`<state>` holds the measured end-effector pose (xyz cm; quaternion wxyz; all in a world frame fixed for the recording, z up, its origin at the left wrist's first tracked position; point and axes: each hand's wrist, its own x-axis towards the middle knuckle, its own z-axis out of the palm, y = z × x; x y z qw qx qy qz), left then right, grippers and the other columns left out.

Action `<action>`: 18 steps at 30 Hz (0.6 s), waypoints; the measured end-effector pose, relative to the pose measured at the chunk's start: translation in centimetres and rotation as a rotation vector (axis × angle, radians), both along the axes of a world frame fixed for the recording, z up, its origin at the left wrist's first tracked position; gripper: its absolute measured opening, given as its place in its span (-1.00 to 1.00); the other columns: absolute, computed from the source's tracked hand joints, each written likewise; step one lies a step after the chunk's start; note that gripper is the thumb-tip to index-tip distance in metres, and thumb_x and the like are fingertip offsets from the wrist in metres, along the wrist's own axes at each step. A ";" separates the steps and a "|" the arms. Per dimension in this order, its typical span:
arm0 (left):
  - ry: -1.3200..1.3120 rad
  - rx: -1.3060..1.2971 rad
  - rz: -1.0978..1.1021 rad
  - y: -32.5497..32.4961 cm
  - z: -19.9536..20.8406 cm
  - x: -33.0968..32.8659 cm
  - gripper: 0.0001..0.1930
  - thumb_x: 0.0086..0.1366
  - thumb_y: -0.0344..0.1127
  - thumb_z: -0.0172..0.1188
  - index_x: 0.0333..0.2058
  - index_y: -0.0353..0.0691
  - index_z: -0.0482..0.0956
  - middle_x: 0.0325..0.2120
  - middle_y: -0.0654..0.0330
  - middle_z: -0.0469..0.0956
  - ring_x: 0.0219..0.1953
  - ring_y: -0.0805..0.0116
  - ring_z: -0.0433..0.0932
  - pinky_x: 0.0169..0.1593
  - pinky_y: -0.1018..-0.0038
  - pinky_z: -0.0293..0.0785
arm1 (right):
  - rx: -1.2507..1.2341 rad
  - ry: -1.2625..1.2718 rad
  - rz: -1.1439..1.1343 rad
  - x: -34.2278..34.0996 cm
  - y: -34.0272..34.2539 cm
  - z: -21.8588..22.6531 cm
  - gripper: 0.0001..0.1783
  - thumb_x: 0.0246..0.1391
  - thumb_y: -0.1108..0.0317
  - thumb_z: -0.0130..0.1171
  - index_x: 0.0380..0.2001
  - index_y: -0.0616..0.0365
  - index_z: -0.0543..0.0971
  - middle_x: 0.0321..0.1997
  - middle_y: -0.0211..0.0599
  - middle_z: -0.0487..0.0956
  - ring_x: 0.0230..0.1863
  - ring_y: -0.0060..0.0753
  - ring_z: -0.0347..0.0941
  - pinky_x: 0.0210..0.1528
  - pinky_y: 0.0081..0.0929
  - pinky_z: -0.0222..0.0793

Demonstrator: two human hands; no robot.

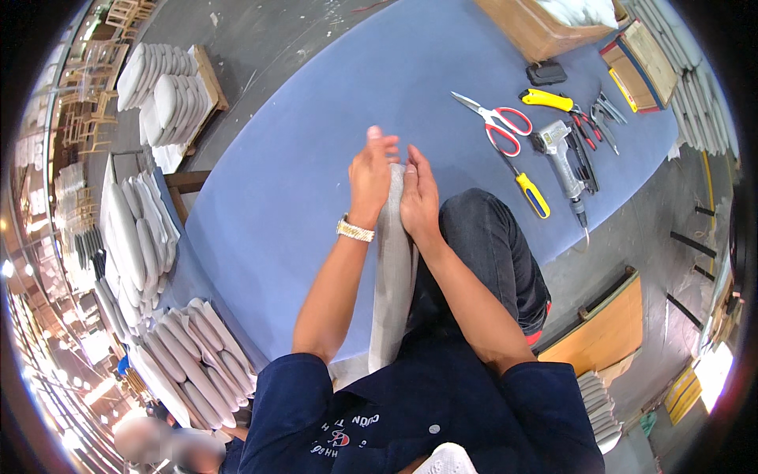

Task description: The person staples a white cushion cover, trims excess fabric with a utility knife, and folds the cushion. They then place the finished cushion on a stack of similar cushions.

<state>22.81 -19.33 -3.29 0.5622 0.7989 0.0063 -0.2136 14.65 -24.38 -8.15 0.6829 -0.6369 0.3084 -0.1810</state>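
Observation:
A grey upholstered cushion (392, 261) stands on its narrow edge, running from my body toward the middle of the table. My right hand (420, 196) grips its far end from the right side, thumb along the upper edge. On the other side, my left hand (371, 178), with a gold watch (355, 229) at the wrist, is close against the same end. Its fingers are loosely bent and apart, reaching past the cushion's tip into the air. The cushion's underside and lower edge are hidden.
On the blue table (292, 166), to the right, lie red-handled scissors (501, 126), a yellow screwdriver (533, 196), a staple gun (560, 158), a yellow utility knife (546, 99) and pliers (604, 126). A cardboard box (545, 35) stands beyond. Stacked cushions (189, 355) are at left.

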 end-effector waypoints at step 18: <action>-0.243 0.277 -0.212 3.1 0.8 -8.8 -0.14 0.39 -0.17 0.21 0.38 -0.69 0.01 0.09 -0.48 0.49 0.17 -0.25 0.55 0.18 0.09 0.48 | 0.028 0.388 0.827 4.9 -5.9 5.1 -0.30 0.43 -0.05 -0.02 0.35 0.33 0.40 0.31 0.19 0.51 0.37 0.02 0.41 0.42 -0.26 0.24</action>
